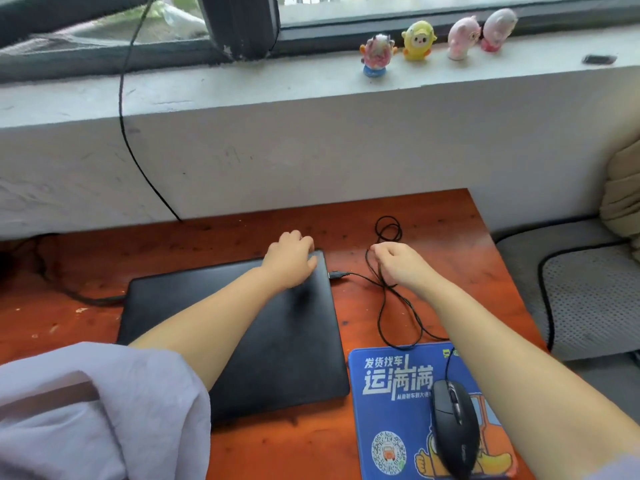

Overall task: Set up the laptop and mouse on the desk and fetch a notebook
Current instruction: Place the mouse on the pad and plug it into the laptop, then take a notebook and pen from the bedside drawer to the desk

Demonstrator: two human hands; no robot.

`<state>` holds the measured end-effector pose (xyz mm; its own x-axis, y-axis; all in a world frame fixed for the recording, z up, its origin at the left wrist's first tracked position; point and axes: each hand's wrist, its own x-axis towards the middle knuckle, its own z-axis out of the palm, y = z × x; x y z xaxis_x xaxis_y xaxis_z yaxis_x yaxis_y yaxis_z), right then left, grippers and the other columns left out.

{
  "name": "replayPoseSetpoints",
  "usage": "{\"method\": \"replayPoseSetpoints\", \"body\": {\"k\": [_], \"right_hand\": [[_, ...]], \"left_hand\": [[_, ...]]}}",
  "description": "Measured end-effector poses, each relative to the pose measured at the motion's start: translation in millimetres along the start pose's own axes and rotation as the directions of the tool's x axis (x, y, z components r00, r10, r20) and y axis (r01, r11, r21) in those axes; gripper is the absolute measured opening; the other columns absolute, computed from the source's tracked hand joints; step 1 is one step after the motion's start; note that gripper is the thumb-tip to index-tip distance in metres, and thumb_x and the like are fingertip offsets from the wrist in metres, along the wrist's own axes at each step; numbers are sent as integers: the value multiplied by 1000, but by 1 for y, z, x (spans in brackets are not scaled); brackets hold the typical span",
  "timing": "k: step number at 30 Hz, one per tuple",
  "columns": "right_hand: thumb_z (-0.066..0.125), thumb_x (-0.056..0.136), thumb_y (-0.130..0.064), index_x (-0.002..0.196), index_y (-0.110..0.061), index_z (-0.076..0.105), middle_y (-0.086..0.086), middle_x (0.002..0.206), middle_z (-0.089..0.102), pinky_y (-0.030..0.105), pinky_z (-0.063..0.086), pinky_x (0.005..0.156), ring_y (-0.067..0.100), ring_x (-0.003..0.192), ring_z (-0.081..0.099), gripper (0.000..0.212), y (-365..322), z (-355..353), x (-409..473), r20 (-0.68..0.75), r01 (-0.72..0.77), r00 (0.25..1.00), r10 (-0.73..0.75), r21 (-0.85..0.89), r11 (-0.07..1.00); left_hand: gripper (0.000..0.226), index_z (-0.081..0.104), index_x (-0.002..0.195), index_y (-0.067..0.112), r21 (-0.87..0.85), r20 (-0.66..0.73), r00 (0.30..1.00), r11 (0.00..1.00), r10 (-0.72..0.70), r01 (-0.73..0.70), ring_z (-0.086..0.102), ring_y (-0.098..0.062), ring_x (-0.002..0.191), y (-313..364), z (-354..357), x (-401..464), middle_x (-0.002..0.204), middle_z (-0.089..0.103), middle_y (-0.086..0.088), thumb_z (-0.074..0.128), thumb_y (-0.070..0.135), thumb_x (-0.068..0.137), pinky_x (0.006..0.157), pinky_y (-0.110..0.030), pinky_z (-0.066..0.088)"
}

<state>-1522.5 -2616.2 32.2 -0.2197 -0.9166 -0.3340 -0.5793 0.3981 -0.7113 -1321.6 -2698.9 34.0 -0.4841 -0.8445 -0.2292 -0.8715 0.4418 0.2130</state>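
**Black cable could drag the mouse or pull out the plug**

Black mouse (452, 433) is lying on the blue mouse pad (388, 410), just right of the closed laptop (242, 334), on its near side. Beyond the pad, the mouse cable (382, 306) is running in loose loops toward the USB plug (337, 274), which is sitting at the laptop's far right edge; whether it is fully seated I cannot tell. The right hand (398, 263) is pinching this cable with closed fingers. The left hand (292, 259) is lying curled over the laptop's far right corner, seemingly steadying it. A strong pull risks loosening the plug or dragging the mouse. No notebook is showing.
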Motion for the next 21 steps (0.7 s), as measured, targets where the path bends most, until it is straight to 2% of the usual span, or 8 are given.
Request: {"method": "replayPoseSetpoints", "body": {"k": [2, 4, 6, 10, 13, 17, 19, 21], "right_hand": [[37, 95, -20, 108, -8, 65, 12, 115, 65, 31, 40, 93, 27, 112, 54, 33, -5, -2, -17, -102, 45, 993, -55, -96, 994], [38, 95, -16, 123, -7, 56, 14, 128, 58, 35, 36, 102, 28, 121, 49, 35, -8, 0, -37, -199, 63, 975, -102, -195, 979], [39, 94, -16, 125, -9, 53, 12, 129, 56, 42, 38, 102, 29, 121, 48, 35, -9, 6, -64, -281, 68, 947, -154, -294, 953], [42, 92, -18, 127, -13, 51, 6, 130, 53, 41, 31, 105, 25, 122, 45, 36, -6, 32, -127, -418, -19, 887, -196, -456, 890], [40, 93, -20, 132, -16, 46, 3, 137, 47, 45, 23, 110, 21, 129, 38, 39, 2, 61, -182, -502, -182, 861, -76, -445, 877], [39, 93, -24, 132, -19, 43, 2, 140, 42, 46, 20, 111, 18, 134, 32, 39, 25, 108, -273, -601, -396, 788, 132, -331, 857], [41, 92, -25, 132, -22, 43, 0, 140, 42, 48, 18, 113, 17, 134, 32, 40, 42, 131, -327, -661, -504, 707, 251, -222, 835], [40, 92, -25, 134, -23, 43, -1, 142, 41, 49, 17, 114, 16, 135, 30, 42, 62, 153, -384, -699, -618, 595, 397, -82, 782]], "left_hand": [[26, 57, 109, 11, -31, -43, 998, 998, 54, -55, 46, -30, 108, -3, -9, -20, 112, 53, -12, 46, 25, 90, 88, -42, 42], [24, 58, 108, 11, -48, -93, 990, 992, 109, -113, 48, -30, 107, -5, -16, -39, 110, 55, -12, 45, 23, 91, 87, -40, 42], [24, 57, 109, 11, -40, -120, 980, 985, 162, -167, 50, -30, 106, -5, -18, -57, 110, 56, -11, 45, 22, 91, 87, -40, 42], [23, 58, 107, 10, -64, -131, 937, 941, 323, -333, 51, -30, 107, 5, -12, -95, 110, 58, -12, 46, 21, 90, 90, -41, 43], [22, 59, 106, 10, -88, -113, 867, 865, 485, -495, 52, -31, 106, 24, 6, -129, 109, 60, -12, 48, 19, 89, 88, -40, 44], [18, 59, 101, 8, -108, -27, 718, 712, 696, -694, 53, -33, 101, 67, 40, -183, 103, 59, -15, 49, 17, 89, 82, -42, 46], [18, 59, 101, 7, -127, 43, 621, 621, 783, -774, 53, -34, 101, 99, 62, -219, 104, 59, -16, 48, 17, 90, 82, -42, 45], [20, 58, 104, 10, -140, 127, 509, 524, 851, -840, 52, -32, 106, 132, 87, -263, 107, 58, -13, 47, 18, 90, 85, -42, 45]]}}
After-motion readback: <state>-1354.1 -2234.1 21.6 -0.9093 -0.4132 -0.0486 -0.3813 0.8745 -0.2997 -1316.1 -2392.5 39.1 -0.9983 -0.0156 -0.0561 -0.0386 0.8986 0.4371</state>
